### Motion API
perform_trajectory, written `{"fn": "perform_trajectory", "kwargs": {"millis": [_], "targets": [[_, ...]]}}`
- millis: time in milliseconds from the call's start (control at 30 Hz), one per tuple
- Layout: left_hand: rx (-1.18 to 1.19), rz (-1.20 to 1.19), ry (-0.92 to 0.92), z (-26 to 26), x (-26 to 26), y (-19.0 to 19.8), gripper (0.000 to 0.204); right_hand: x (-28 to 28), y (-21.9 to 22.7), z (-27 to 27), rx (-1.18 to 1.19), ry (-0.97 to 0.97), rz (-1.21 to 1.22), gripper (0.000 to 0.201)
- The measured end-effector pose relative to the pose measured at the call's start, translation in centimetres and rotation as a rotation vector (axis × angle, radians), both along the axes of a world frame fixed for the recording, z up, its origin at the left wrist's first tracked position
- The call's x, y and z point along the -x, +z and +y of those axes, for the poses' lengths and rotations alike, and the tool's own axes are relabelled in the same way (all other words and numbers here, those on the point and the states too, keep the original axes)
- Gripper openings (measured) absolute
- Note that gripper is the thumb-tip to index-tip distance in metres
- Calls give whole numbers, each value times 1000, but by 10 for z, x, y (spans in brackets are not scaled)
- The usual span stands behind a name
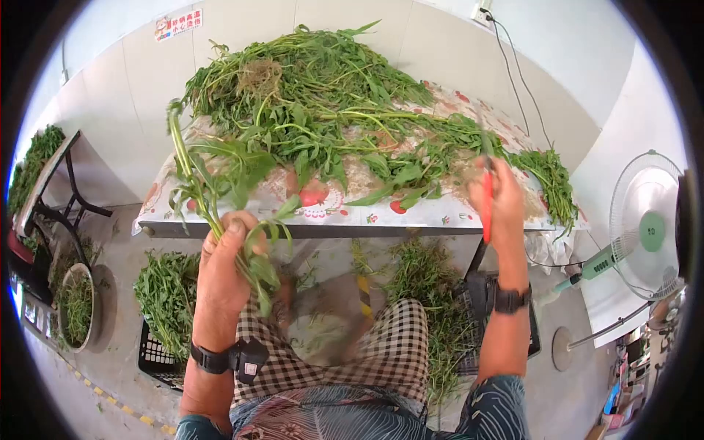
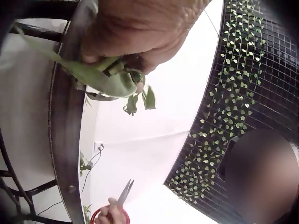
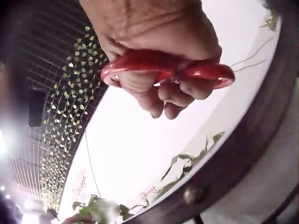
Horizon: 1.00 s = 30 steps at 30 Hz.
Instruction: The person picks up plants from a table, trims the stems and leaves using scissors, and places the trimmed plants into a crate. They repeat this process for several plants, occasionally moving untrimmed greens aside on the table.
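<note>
My left hand (image 1: pixel 222 268) grips a small bunch of leafy green stems (image 1: pixel 209 180) in front of the table's near edge. The stems stick up above the fist, and some leaves hang below it. In the left wrist view, cut stem ends and leaves (image 2: pixel 107 81) show under the fingers. My right hand (image 1: pixel 507 202) holds red-handled scissors (image 1: pixel 487 209) over the right part of the table, fingers through the loops (image 3: pixel 140 63). The blades (image 2: pixel 125 192) point up and away in the left wrist view, slightly apart and with nothing between them.
A large heap of leafy stems (image 1: pixel 308 81) covers the back of the table, whose patterned cloth (image 1: pixel 315 198) shows in front. Another bunch (image 1: pixel 550 180) hangs over the right edge. Below stand black crates (image 1: pixel 150 356) of greens. A fan (image 1: pixel 649 231) is at right, a tub (image 1: pixel 77 308) at left.
</note>
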<state>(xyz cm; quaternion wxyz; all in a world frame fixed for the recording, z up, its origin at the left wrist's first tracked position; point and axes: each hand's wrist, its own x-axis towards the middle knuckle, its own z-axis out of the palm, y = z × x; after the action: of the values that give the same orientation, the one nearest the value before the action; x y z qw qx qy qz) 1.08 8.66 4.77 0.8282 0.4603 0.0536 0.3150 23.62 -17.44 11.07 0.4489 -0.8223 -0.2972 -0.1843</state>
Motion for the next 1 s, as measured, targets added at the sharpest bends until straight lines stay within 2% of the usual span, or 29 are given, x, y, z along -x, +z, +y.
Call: {"fn": "perform_trajectory", "kwargs": {"millis": [67,167,267,367,400,467,533,633,733,833,1000], "targets": [[-16,25,-9,-2,2,-3,25,-30,4,20,107,23,-147,30],[-83,37,-1,-4,4,-5,22,-39,8,49,417,129,-227,33],[-67,67,2,-1,10,-6,23,-50,3,58,730,88,-238,30],[-66,71,7,3,13,-3,23,-67,13,48,419,126,-299,30],[-63,71,10,5,13,-5,23,-76,27,41,386,27,-279,32],[-79,47,-16,10,12,-8,23,-102,51,31,76,-68,-578,31],[-68,38,-21,11,8,-11,23,-101,93,16,-256,-53,-279,33],[-92,56,-44,4,5,-7,24,-108,129,-9,-586,184,-215,33],[-60,57,-53,3,5,-11,24,-103,146,-21,-878,393,-111,38],[-48,55,-56,3,6,-11,23,-97,146,-27,-939,433,-91,38],[-57,18,-74,8,7,-13,21,-87,132,-18,-921,617,96,30]]}}
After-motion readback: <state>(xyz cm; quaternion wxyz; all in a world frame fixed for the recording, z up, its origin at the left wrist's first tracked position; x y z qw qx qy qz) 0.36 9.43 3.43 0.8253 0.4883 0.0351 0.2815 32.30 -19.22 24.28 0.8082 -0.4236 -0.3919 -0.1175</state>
